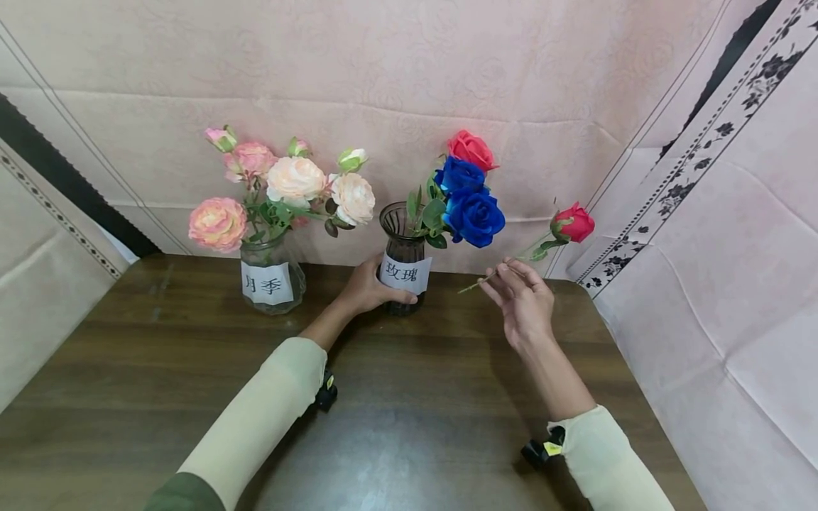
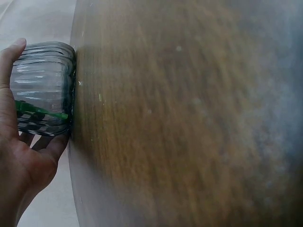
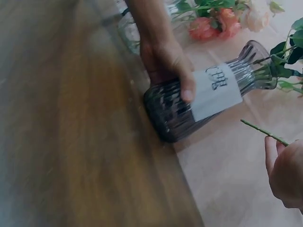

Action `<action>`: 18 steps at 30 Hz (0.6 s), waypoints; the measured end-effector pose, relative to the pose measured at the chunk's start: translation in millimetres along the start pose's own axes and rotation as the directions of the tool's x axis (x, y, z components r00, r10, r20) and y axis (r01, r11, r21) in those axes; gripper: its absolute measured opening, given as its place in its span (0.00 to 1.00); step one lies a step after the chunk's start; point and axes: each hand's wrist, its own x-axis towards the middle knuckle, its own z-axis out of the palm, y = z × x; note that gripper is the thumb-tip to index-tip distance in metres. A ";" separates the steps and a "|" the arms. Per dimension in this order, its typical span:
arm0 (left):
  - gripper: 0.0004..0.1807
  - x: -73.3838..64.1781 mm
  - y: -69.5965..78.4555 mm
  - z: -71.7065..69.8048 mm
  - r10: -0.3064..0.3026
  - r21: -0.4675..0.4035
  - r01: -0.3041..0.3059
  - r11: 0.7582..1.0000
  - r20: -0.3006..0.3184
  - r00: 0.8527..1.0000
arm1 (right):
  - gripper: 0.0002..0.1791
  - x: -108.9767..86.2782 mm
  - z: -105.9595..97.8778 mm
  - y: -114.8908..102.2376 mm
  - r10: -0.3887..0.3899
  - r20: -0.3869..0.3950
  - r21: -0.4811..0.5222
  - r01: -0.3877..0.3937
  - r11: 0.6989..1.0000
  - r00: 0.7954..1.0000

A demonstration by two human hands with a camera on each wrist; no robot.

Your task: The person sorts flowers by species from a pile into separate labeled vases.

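Observation:
My left hand (image 1: pixel 371 287) grips the lower part of a dark ribbed glass vase (image 1: pixel 402 245), thumb across its front below a white label with Chinese characters. Two blue roses (image 1: pixel 475 216) and a red rose (image 1: pixel 471 150) stand in it, leaning right. To the right, my right hand (image 1: pixel 527 301) pinches the stem of a single red rose (image 1: pixel 574 223); its bloom points up and right, and the bare stem end points left toward the vase, apart from it. In the left wrist view, a green stem (image 2: pixel 42 111) shows through the glass under my left hand (image 2: pixel 23 156).
A clear glass vase (image 1: pixel 273 259) with a white label stands on the left, holding pink and cream flowers (image 1: pixel 297 179). Both vases are near the back edge of the brown wooden table (image 1: pixel 409 397). Pale patterned cloth (image 1: pixel 383 64) hangs behind and at both sides.

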 end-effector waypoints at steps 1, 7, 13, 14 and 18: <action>0.40 -0.1 -0.1 0.1 0.001 0.000 -0.001 1.000 0.000 1.000 | 0.09 1.0 3.7 -0.5 -0.012 -0.004 0.017 0.012 1.000 1.000; 0.41 -0.2 -0.6 0.2 0.001 0.003 -0.001 1.000 0.000 1.000 | 0.05 6.4 25.5 -4.1 -0.050 -0.012 0.093 0.051 0.994 0.999; 0.41 -0.1 -0.2 0.3 -0.007 0.015 0.007 1.000 0.002 1.000 | 0.03 9.8 42.0 -6.1 -0.080 -0.013 0.116 0.081 0.990 0.997; 0.41 -0.2 0.0 0.3 -0.007 0.016 0.007 1.000 0.002 1.000 | 0.03 10.2 44.4 -6.4 -0.084 -0.014 0.126 0.086 0.988 0.996; 0.41 -0.4 0.3 0.2 -0.003 0.007 0.003 1.000 0.006 1.000 | 0.04 11.9 52.6 -7.5 -0.099 -0.021 0.166 0.101 0.981 0.995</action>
